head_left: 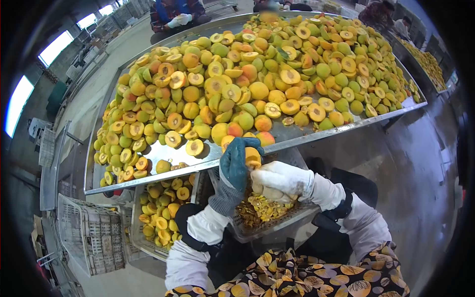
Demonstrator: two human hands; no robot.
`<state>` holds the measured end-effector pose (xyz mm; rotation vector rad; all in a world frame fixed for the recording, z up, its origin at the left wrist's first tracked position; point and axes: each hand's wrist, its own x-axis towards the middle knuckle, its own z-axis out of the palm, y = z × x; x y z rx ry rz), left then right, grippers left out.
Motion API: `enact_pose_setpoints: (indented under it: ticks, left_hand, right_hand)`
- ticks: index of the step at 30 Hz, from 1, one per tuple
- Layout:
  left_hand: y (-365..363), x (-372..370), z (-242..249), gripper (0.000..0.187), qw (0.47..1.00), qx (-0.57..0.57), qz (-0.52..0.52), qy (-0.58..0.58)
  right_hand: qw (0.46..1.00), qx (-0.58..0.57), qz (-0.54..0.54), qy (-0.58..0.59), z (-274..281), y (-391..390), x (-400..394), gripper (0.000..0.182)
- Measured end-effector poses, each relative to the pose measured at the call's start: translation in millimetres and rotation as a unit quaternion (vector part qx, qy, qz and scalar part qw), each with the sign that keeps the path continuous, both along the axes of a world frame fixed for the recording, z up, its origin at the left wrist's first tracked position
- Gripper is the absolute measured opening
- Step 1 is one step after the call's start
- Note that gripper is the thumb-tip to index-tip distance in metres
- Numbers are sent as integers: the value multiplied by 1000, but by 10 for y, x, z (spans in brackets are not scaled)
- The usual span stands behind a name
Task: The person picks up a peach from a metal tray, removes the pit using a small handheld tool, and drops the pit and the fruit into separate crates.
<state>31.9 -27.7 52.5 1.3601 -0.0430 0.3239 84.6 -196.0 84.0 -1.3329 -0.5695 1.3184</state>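
Note:
My left hand (236,166), in a dark teal rubber-coated glove, is closed around a peach half (253,157) in front of the metal table's near edge. My right hand (278,180), in a white cloth glove, meets the fruit from the right with its fingers curled in. Whatever those fingers grip is hidden. Beneath both hands stands a plastic crate (289,223) holding yellow peach scraps (267,207) and brown pits. A big heap of peaches (237,91), many cut in half with pits showing, covers much of the table (307,133) beyond.
At the lower left, another crate (137,218) contains peach halves. Stacked crates (101,237) stand farther left. Across the table is a person with white gloves (179,20); more people (378,15) are at the far right, near a second fruit-covered table (426,64).

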Motion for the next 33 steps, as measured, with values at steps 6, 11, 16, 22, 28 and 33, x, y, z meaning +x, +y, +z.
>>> enact_pose_setpoints:
  ticks: [6, 11, 16, 22, 28, 33]
  left_hand:
    - [301, -276, -145, 39, 926, 333, 179, -15]
    - [1408, -838, -153, 37, 879, 332, 333, 76]
    - [1926, -639, 104, 35, 569, 706, 340, 250]
    - [2331, 356, -475, 59, 682, 606, 289, 289]
    - [2380, 308, -807, 41, 752, 529, 316, 236]
    - [1513, 131, -296, 33, 963, -187, 174, 80]
  right_hand:
    - [785, 21, 24, -619, -289, 134, 8, 46]
    - [773, -194, 124, -591, -664, -68, 40, 47]
    - [781, -198, 171, -567, -939, -189, 63, 49]
    - [790, -233, 147, -548, -647, -68, -90, 52]
    - [811, -97, 88, -570, -735, -58, -28, 50]
    - [997, -19, -46, -59, 103, 112, -96, 40]
